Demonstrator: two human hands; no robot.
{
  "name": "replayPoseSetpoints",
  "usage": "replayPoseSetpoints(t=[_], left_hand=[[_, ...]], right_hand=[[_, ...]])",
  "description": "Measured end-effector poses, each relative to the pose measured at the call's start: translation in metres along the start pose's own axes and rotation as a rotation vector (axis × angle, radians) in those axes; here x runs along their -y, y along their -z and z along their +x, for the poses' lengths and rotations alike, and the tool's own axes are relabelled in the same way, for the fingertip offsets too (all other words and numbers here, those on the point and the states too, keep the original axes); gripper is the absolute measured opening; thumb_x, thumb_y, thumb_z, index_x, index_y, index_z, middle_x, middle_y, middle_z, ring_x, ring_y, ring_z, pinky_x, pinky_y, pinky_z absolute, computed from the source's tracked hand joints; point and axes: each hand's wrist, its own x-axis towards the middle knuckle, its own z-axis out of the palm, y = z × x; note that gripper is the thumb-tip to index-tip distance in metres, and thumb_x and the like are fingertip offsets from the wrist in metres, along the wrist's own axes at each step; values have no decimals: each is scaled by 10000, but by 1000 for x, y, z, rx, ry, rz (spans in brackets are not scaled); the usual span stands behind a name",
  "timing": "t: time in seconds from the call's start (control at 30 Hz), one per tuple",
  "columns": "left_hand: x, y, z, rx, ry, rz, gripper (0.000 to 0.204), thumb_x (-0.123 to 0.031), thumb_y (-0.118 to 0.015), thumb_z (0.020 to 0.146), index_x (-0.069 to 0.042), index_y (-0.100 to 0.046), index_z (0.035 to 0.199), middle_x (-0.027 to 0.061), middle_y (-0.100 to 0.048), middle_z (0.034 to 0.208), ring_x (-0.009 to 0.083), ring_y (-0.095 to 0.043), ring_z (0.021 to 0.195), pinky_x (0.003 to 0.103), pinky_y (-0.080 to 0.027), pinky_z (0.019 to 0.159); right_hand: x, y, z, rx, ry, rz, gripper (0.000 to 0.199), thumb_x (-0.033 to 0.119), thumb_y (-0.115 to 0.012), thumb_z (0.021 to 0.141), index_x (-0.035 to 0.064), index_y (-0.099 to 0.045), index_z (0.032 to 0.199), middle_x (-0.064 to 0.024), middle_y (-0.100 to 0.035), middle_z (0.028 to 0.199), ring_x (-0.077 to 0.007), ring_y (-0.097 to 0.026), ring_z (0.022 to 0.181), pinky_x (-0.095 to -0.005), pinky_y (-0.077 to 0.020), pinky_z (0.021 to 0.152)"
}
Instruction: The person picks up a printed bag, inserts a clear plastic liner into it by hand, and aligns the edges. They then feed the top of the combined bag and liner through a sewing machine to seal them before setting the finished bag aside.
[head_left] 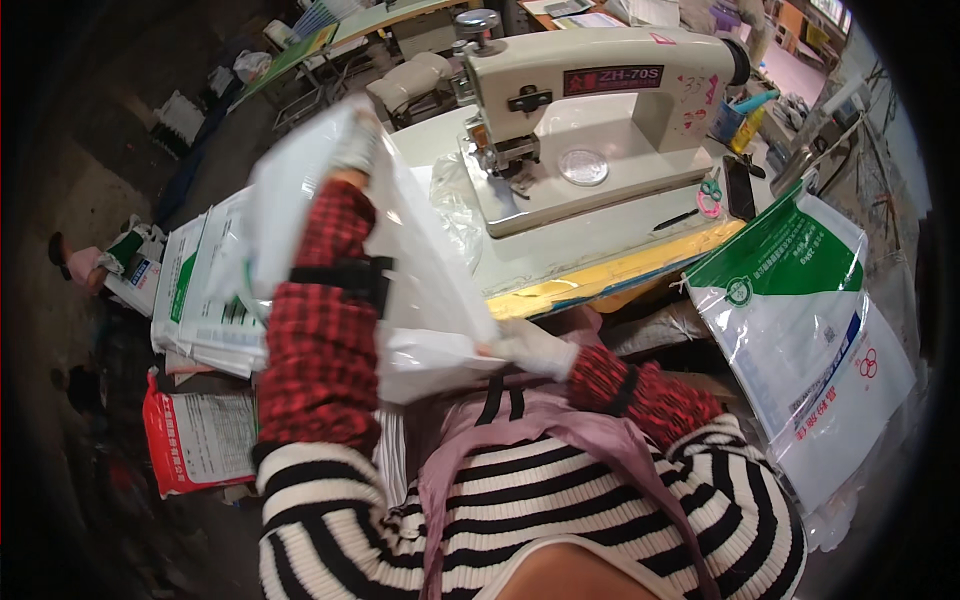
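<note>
A large white plastic sack (425,275) hangs stretched between my two hands, to the left of the sewing machine. My left hand (357,148), in a white glove, is raised at its far edge with the fingers closed on it; motion blurs this part. Near my waist, my right hand (540,350), also gloved, pinches the sack's near corner. Just beyond the sack stands the cream industrial sewing machine (600,110) on its white table. A crumpled clear plastic bag (455,205) lies beside the machine's base.
A stack of white-and-green sacks (200,275) lies at my left, above a red-and-white bag (200,435). Another printed sack (810,320) hangs at the right. On the table are a pen (676,219), small scissors (710,190) and a phone (739,188). Another person (80,265) is far left.
</note>
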Motion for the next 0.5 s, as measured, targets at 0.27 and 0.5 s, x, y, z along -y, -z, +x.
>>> replayPoseSetpoints(t=[0.27, 0.5], left_hand=[[86, -217, -5, -35, -871, 642, 385, -383, -477, 911, -52, -622, 1045, 169, -649, 1034, 343, -605, 924, 420, -454, 831], [146, -242, 23, 164, -304, 501, 260, -219, -626, 832, -78, -631, 1050, 23, -611, 935, 205, -552, 837, 357, -454, 737]], right_hand=[[-29, 58, -99, -289, 116, 151, 399, 111, -521, 925, -9, -439, 1297, -79, -596, 1109, -153, -549, 992, -265, -436, 893], [-25, 62, -124, -508, 187, -553, 579, 127, -539, 869, 6, -329, 1395, -308, -566, 1027, -424, -572, 910, -405, -446, 784]])
